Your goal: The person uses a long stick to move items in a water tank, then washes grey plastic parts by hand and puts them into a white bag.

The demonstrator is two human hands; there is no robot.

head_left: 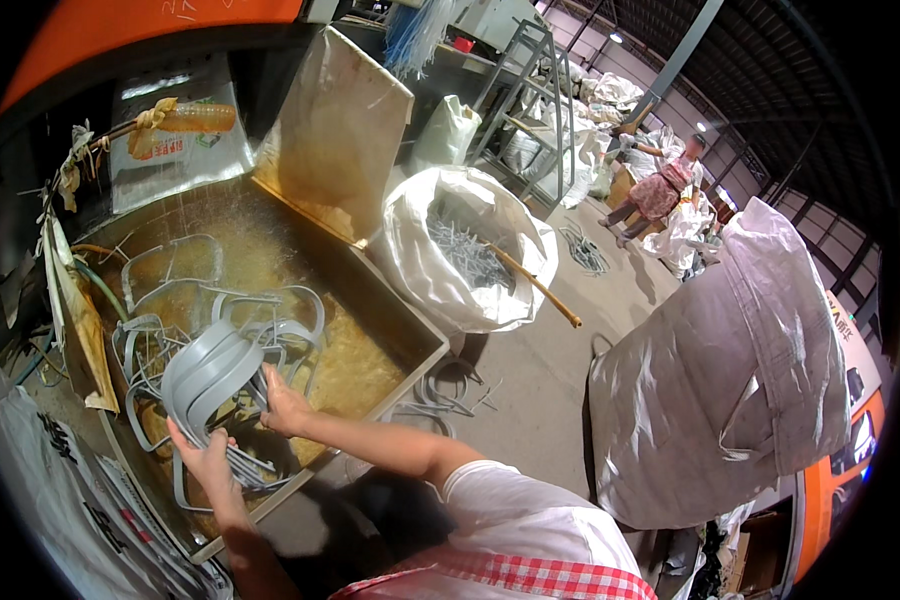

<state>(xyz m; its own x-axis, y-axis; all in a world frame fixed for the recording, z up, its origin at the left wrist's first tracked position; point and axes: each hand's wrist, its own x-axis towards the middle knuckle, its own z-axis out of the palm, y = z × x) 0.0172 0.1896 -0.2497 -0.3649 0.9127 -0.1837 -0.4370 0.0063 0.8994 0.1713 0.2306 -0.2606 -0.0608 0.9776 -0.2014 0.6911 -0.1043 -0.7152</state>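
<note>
A stack of light grey curved plastic strips, bent into a loop, is gripped between my two hands above a metal tank. My left hand is closed on the near lower end of the stack. At its right side my right hand grips it too, the fingers partly hidden behind the strips. More grey plastic frames lie loosely in the murky yellowish water of the tank, below and beyond my hands.
A white sack of grey plastic scraps stands beyond the tank, a stick across it. Grey offcuts lie on the floor. A large bulky sack stands at right. Farther back a person stands near piled bags.
</note>
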